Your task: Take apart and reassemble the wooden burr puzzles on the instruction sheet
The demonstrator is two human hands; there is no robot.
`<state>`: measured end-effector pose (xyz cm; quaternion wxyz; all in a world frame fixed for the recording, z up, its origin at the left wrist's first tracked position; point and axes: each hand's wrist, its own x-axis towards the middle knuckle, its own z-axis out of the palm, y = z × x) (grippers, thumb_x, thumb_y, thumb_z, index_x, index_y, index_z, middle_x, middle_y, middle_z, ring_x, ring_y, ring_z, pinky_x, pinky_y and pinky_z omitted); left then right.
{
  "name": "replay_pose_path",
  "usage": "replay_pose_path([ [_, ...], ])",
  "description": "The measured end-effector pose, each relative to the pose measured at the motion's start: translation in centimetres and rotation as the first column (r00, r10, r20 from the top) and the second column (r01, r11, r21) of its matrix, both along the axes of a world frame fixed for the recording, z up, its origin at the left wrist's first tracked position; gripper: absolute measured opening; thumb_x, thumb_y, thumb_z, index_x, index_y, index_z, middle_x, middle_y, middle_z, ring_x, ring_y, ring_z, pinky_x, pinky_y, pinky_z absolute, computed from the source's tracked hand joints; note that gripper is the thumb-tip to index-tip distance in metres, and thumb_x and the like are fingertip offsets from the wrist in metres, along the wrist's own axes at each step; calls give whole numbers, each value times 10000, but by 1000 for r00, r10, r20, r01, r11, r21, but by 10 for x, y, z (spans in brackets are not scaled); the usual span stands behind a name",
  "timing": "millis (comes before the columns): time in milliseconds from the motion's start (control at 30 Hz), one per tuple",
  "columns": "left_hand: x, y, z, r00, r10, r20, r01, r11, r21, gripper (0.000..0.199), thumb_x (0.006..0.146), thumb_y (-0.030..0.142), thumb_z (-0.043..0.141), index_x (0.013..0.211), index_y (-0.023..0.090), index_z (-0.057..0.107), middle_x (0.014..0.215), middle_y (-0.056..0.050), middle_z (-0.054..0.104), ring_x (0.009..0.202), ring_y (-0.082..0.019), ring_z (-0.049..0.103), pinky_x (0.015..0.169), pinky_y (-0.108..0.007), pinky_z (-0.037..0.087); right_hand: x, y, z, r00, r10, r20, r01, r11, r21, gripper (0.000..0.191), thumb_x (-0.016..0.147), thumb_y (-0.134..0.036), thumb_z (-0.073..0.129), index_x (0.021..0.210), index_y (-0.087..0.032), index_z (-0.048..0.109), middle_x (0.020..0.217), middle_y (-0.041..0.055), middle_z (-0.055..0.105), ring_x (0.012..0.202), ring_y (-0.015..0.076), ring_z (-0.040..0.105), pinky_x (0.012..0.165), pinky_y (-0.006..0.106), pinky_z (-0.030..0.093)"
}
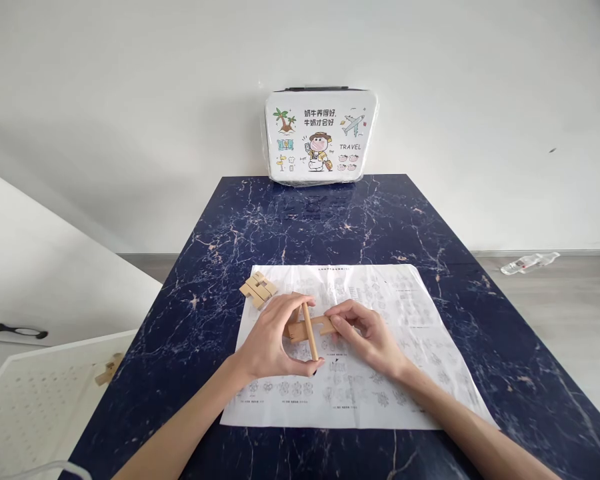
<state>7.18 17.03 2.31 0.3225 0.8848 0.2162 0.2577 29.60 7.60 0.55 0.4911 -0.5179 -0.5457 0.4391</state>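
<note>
Over the printed sheet (380, 393), my left hand (273, 337) holds a thin wooden stick (310, 331) between thumb and fingertips, one end at each. A flat notched wooden piece (297, 331) crosses behind the stick and reaches toward the right. My right hand (373, 337) pinches the right end of that notched piece between thumb and index finger. Part of another wooden piece shows behind my left fingers, mostly hidden. Left of my left hand, notched wooden blocks (259, 290) lie together at the sheet's upper left corner.
The dark blue marbled table (310, 233) carries a white cartoon-printed case (320, 137) against the wall. At the lower left stands a white perforated basket (35, 393) with a wooden piece (109, 369) at its edge. A clear plastic bottle (530, 263) lies on the floor to the right.
</note>
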Motion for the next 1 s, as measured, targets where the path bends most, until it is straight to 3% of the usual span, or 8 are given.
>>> replay_pose_path([
  [700,1,1,-1,999,37,39,-37,999,10,869,674,436,915,1419,302,488,1291,-96,693,1186,-359,664,1077,-567,503,2,0,2,998,-62,-4,62,998,26,251,1048,-455,624,1053,-232,738,759,28,728,655,191,688,661,345,553],
  [1000,-2,2,-1,999,32,13,-32,999,-8,923,711,448,893,1506,314,444,1359,-112,681,1252,-380,652,1113,-586,493,7,2,5,994,-111,23,111,994,18,314,1046,-511,598,1052,-229,735,697,28,701,646,208,675,653,361,554],
])
